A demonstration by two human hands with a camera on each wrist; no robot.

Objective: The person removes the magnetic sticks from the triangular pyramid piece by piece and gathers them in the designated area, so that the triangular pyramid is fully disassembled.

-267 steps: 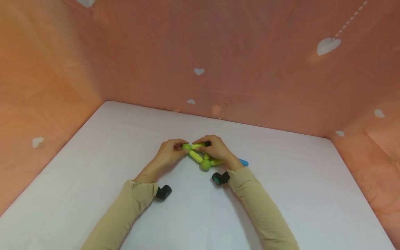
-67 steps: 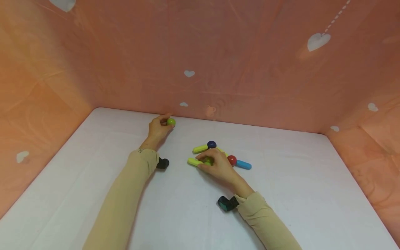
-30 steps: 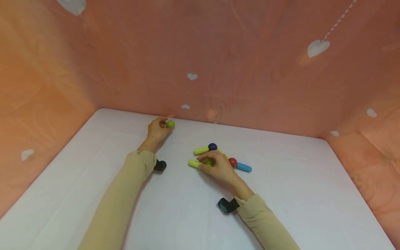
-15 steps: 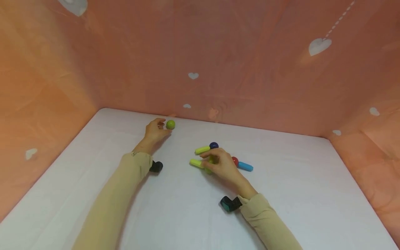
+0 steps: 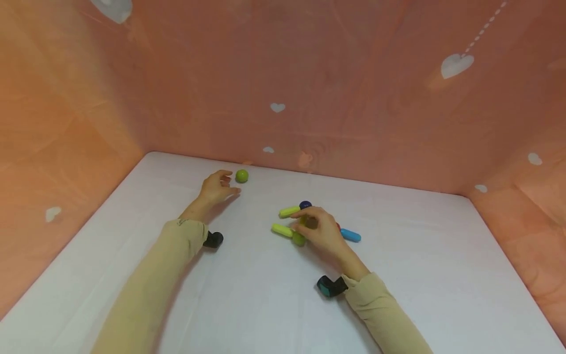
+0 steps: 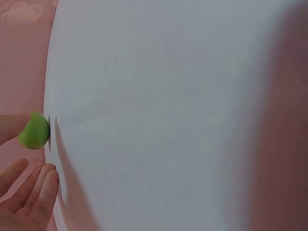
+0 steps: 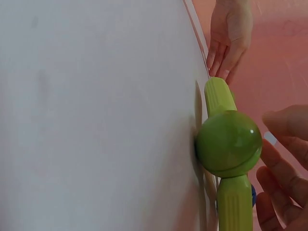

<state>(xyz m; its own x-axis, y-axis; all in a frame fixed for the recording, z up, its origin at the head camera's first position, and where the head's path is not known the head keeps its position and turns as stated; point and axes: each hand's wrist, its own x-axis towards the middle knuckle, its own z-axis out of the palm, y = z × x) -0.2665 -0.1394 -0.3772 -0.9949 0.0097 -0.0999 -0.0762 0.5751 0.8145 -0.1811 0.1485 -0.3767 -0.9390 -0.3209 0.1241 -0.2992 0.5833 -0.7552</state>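
My left hand (image 5: 215,189) is held with fingers and thumb parted, just left of a loose green ball (image 5: 241,176) near the table's back edge. In the left wrist view, the thumb overlaps that ball (image 6: 35,132). A flat toy construction of joined rods and balls lies mid-table. Its parts include a green ball (image 5: 299,239), lime-yellow rods (image 5: 281,230), a dark blue ball (image 5: 305,204) and a blue rod (image 5: 351,235). My right hand (image 5: 326,235) hovers over it with loosely bent fingers, hiding its middle and most of a red ball (image 5: 338,226). The right wrist view shows these fingers beside the green ball (image 7: 228,143).
The white table (image 5: 247,295) has an orange-pink cloth (image 5: 362,108) with pale hearts rising behind it and at both sides. Small black devices (image 5: 331,286) are strapped at both wrists, below beige sleeves.
The left hand has let go of the loose green ball and drawn back to the left. The right hand has shifted slightly off the construction's green ball, which now shows more.
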